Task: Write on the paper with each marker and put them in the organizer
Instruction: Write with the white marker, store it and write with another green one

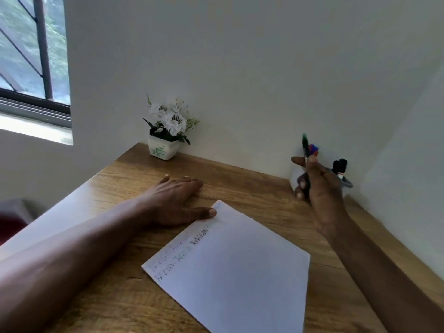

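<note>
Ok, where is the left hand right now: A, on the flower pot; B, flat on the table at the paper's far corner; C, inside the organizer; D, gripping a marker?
B: the left hand lies flat on the table, thumb touching the corner of the paper; the right hand grips the green marker.

Bare bench (252, 188) is left free along the back wall (240, 80) between the flower pot (164, 150) and the organizer (347, 183). The organizer is boxed into the right corner by the back wall and the side wall (408, 164), so it can be reached only from the front or above. Its front is blocked by the right hand (322, 188) gripping a green marker (305, 143), and black markers (340, 165) are seen sticking up from it. The near bench is covered by flat paper (240, 272), and the left hand (175, 200) is laid flat at the paper's far corner.
</note>
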Demonstrator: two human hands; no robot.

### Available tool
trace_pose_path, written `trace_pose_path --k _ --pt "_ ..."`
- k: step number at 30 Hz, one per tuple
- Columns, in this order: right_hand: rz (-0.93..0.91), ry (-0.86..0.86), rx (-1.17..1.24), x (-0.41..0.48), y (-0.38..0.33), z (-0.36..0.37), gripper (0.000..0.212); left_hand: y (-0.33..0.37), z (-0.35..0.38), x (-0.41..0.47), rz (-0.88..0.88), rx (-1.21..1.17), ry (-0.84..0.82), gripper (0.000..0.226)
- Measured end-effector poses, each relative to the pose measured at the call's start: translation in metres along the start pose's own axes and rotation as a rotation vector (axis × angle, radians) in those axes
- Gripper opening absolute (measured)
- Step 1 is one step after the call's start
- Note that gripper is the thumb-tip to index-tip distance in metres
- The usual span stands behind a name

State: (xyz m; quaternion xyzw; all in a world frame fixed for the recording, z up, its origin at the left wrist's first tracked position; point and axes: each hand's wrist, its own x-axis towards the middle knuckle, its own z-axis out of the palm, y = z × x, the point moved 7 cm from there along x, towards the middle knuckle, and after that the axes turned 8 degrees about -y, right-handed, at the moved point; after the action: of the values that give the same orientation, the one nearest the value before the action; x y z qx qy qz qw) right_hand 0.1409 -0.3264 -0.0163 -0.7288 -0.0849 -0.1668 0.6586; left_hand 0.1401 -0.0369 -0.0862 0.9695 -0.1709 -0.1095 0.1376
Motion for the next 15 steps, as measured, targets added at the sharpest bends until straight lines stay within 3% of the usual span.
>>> trace_pose_path --k 2,4,7,10,15 --pt "0.01 0.114 -0.175 0.009 -0.003 -0.033 0.033 -0.002 0.001 0.001 0.045 -0.009 0.003 0.1" --pt "0.019 0.204 -0.343 0.021 -0.011 -0.075 0.034 0.0 0.0 0.003 0.125 0.011 0.024 0.123" --pt "0.017 0.311 -0.561 0.032 -0.03 -0.131 0.004 -0.002 0.0 0.009 0.165 0.049 0.032 0.145" --pt "0.032 0.405 -0.65 0.044 -0.047 -0.168 0.006 -0.002 0.001 0.012 0.18 0.051 0.046 0.141" --pt "0.112 0.316 -0.845 0.085 -0.046 -0.176 0.012 -0.006 0.002 0.019 0.198 0.038 0.079 0.128"
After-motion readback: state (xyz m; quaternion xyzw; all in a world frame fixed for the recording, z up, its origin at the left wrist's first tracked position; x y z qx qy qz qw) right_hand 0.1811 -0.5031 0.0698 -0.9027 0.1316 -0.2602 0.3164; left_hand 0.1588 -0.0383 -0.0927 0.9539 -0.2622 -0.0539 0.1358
